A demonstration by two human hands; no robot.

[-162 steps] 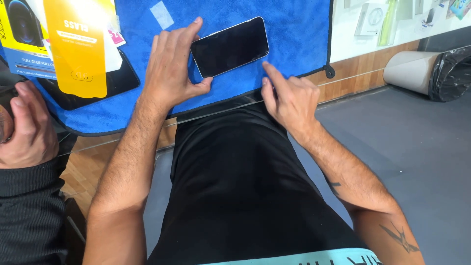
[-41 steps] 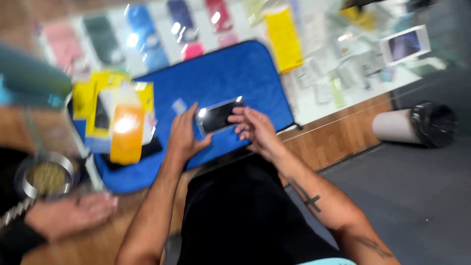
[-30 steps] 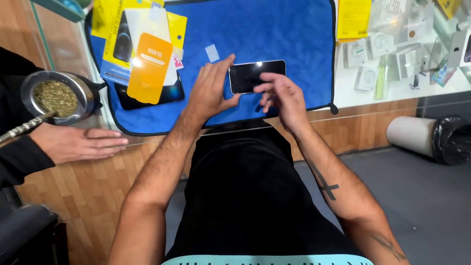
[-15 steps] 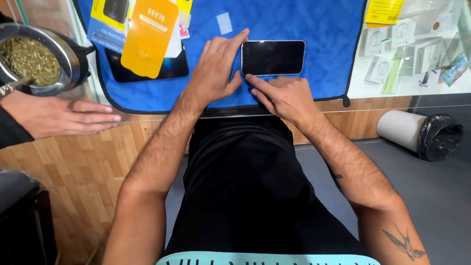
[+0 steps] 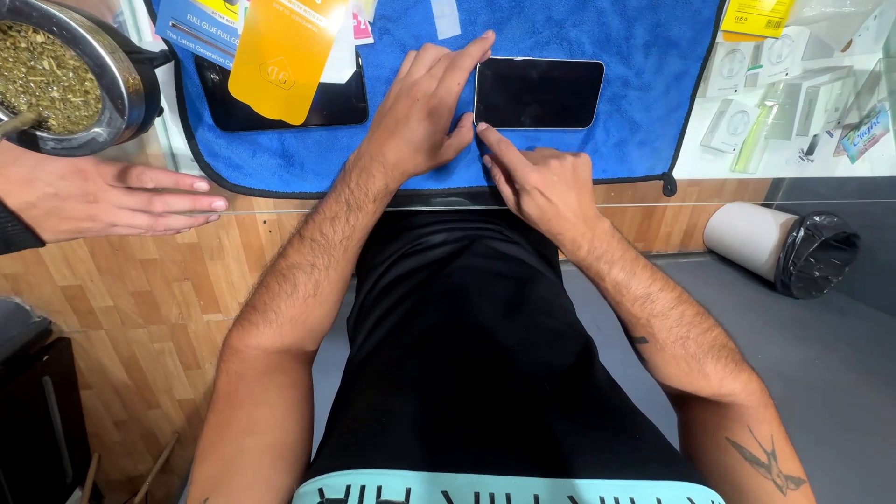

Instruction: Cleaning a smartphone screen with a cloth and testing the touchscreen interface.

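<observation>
Blue cloth mat (image 5: 635,140) under both hands, black phone (image 5: 539,92) lying screen-up on it. Left hand (image 5: 420,117) spread flat just left of phone, index fingertip on its top-left corner, grasping nothing. Right hand (image 5: 541,182) loosely curled below phone, index finger touching its bottom-left corner. Other person's hand (image 5: 112,196) flat, far left of left hand, beside metal cup (image 5: 75,79)

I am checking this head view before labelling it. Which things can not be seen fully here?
- Metal cup of green herb: cut off by the left and top edges.
- Dark tablet: mostly covered by the yellow packet.
- Blue cloth: its far side passes the top edge.
- Another person's hand: its arm leaves the left edge.
</observation>
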